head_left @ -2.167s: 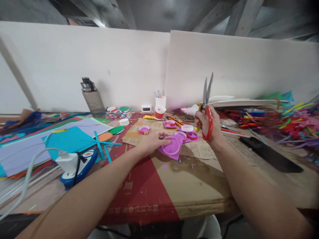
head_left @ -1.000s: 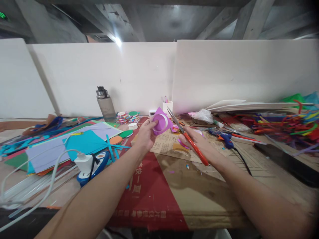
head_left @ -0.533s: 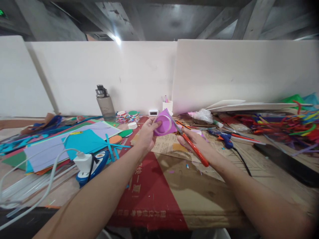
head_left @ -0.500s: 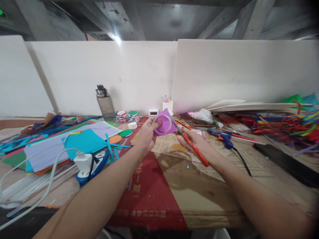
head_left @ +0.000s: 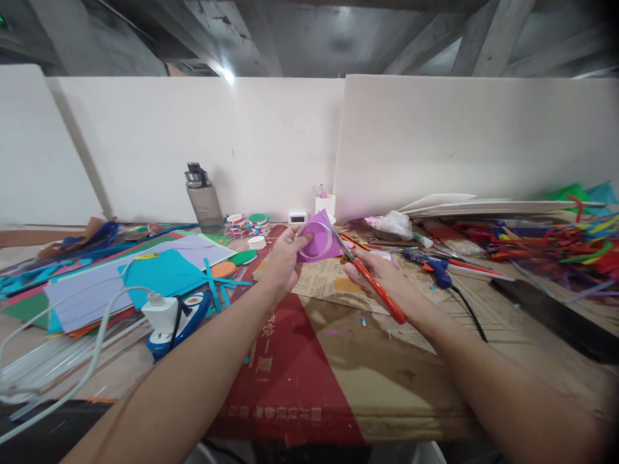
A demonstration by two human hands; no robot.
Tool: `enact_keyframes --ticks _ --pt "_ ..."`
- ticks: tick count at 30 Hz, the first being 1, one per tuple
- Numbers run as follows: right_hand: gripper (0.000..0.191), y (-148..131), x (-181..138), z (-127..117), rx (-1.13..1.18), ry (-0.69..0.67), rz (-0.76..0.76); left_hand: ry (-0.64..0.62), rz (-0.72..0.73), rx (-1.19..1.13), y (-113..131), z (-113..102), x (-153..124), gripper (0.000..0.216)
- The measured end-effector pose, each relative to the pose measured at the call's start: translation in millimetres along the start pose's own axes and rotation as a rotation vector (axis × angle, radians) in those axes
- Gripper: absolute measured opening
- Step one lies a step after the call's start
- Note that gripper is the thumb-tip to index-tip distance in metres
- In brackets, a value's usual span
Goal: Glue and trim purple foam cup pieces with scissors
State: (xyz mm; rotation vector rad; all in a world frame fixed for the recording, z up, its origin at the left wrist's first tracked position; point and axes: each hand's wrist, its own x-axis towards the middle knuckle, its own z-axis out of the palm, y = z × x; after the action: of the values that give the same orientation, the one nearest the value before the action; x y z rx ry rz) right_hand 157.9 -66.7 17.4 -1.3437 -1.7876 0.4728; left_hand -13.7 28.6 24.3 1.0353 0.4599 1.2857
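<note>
A white pen cup (head_left: 325,207) stands on our cardboard-covered desk (head_left: 382,380). Before the cup, our left hand (head_left: 285,261) pinches purple paper (head_left: 320,240); nearer us and right of it, our right hand (head_left: 384,274) grips red-handled scissors (head_left: 374,285).

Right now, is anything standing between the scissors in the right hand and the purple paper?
Nothing visible stands in the way: the blades of the scissors in the right hand overlap the right edge of the purple paper in this view. The left hand grips the opposite side, apart from the blades.
</note>
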Motion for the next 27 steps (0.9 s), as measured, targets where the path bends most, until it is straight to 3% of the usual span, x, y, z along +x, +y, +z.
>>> enact_keyframes --ticks 11,23,27 --pt "0.034 -1.4 -1.7 0.7 0.044 -0.017 0.09 -0.013 0.011 -0.009 1.7 -0.3 0.2 0.031" --pt "0.029 -1.9 -0.9 2.8 0.042 -0.021 0.024 -0.055 -0.014 -0.022 2.4 -5.0 3.8 0.037" --pt "0.036 -1.3 -0.9 5.0 0.019 0.004 -0.001 -0.068 -0.026 -0.014 4.3 -2.0 1.1 0.042"
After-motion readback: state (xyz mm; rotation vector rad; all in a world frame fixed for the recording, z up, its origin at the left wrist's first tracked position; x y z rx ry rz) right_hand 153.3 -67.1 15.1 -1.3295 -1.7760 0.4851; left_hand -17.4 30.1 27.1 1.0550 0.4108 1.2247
